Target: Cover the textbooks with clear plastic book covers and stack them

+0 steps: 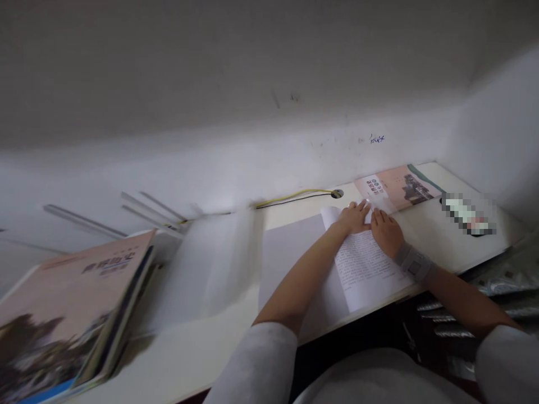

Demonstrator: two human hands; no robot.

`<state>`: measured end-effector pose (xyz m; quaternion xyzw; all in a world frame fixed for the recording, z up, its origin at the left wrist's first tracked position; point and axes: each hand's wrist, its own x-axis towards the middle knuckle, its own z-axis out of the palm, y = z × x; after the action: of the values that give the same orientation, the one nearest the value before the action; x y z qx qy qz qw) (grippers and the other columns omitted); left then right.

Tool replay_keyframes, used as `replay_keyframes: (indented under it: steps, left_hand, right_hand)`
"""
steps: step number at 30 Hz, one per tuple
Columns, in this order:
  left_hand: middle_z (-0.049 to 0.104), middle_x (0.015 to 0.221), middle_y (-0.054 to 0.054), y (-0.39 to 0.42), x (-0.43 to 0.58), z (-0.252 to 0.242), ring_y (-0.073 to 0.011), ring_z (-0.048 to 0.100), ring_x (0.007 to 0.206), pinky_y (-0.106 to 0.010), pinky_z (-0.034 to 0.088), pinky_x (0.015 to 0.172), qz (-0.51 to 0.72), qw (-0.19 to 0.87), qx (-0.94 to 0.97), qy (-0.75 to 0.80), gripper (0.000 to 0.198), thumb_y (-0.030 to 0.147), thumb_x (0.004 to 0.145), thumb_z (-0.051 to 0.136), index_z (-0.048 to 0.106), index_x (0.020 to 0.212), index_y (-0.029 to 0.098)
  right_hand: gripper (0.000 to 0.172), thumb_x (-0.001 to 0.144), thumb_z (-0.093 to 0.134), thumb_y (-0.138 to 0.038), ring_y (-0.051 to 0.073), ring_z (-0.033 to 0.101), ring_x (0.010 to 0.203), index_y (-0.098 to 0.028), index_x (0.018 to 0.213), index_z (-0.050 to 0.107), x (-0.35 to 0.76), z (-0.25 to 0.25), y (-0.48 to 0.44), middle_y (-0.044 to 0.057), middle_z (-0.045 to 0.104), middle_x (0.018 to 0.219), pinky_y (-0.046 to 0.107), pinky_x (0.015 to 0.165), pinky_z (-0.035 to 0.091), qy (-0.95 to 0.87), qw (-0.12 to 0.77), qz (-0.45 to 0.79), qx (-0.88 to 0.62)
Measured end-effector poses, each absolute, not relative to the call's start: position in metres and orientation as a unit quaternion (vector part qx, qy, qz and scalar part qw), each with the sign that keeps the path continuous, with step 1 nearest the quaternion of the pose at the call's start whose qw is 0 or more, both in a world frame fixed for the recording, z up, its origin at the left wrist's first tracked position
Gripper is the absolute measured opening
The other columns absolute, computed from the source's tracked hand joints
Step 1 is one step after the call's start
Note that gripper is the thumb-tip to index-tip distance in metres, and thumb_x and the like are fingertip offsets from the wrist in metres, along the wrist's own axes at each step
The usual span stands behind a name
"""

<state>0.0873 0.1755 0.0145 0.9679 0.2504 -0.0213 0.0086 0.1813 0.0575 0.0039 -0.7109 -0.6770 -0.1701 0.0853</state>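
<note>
Open and flat, palms down, the left hand (353, 217) and right hand (386, 233) rest with fingertips almost meeting, closing on nothing. Beneath both lies a printed sheet (368, 269), with a curled white corner (331, 216) just beyond the left hand. We judge two risks: uneven pressure could slide the sheet or crease it under the fingers, and a sleeve dragging across could shift it towards the desk (463, 241) edge nearer the body. Count: two hands; one wrist brace (415, 264), on the right wrist; one printed sheet; one pale grey sheet (290, 252) under the left forearm; one pink booklet (398, 188) past the right fingertips; one pile of books (71, 303) far left of the grip, its number unclear; one blurred pale object (214, 264) between pile and hands; one pixelated object (467, 213) right of the grip.
</note>
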Motion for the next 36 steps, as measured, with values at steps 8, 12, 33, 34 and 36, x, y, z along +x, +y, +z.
replay_keyframes:
  steps: [8,12,33,34,36]
  left_hand:
    - [0.027,0.149,-0.018,0.158,0.083,0.028,-0.0306,0.04,0.127,-0.044,0.035,0.099,-0.044,0.023,0.97,0.237,0.07,0.059,0.089,0.032,0.029,0.142,0.013]
    - [0.018,0.152,-0.018,0.121,0.038,0.038,-0.0354,0.016,0.139,-0.058,0.016,0.107,-0.062,0.027,0.971,0.227,0.084,0.07,0.084,0.026,0.023,0.144,0.011]
    - [0.008,0.152,-0.021,0.058,0.028,0.024,-0.0354,0.008,0.141,-0.064,0.001,0.106,-0.118,0.096,0.966,0.208,0.095,0.076,0.078,0.032,0.017,0.147,0.011]
    - [0.008,0.152,-0.021,0.058,0.03,0.023,-0.0352,0.008,0.141,-0.064,0.001,0.107,-0.117,0.1,0.967,0.204,0.096,0.076,0.078,0.032,0.017,0.147,0.011]
    - [0.008,0.152,-0.02,0.059,0.032,0.022,-0.035,0.007,0.141,-0.063,0.001,0.107,-0.114,0.104,0.968,0.196,0.096,0.076,0.077,0.032,0.016,0.147,0.012]
  right_hand:
    - [0.04,0.093,0.036,-0.028,0.023,0.054,0.112,-0.01,0.126,0.051,0.226,0.004,0.041,0.015,0.059,0.123,0.036,0.094,0.042,-0.685,0.189,-0.082,-0.699]
    - [0.045,0.089,0.042,-0.036,0.028,0.056,0.109,-0.008,0.123,0.051,0.275,-0.013,0.019,0.019,0.061,0.118,0.043,0.091,0.044,-0.603,0.218,-0.037,-0.766]
    - [0.039,0.083,0.046,-0.029,0.021,0.063,0.088,-0.012,0.114,0.062,0.292,-0.021,0.001,0.01,0.07,0.098,0.036,0.083,0.046,-0.535,0.291,0.115,-0.785]
    - [0.038,0.083,0.046,-0.029,0.022,0.062,0.091,-0.013,0.113,0.063,0.293,-0.021,0.001,0.011,0.069,0.101,0.036,0.085,0.046,-0.537,0.296,0.113,-0.782]
    - [0.038,0.082,0.047,-0.03,0.022,0.062,0.091,-0.014,0.112,0.064,0.294,-0.022,0.001,0.011,0.069,0.101,0.037,0.085,0.046,-0.537,0.308,0.111,-0.777]
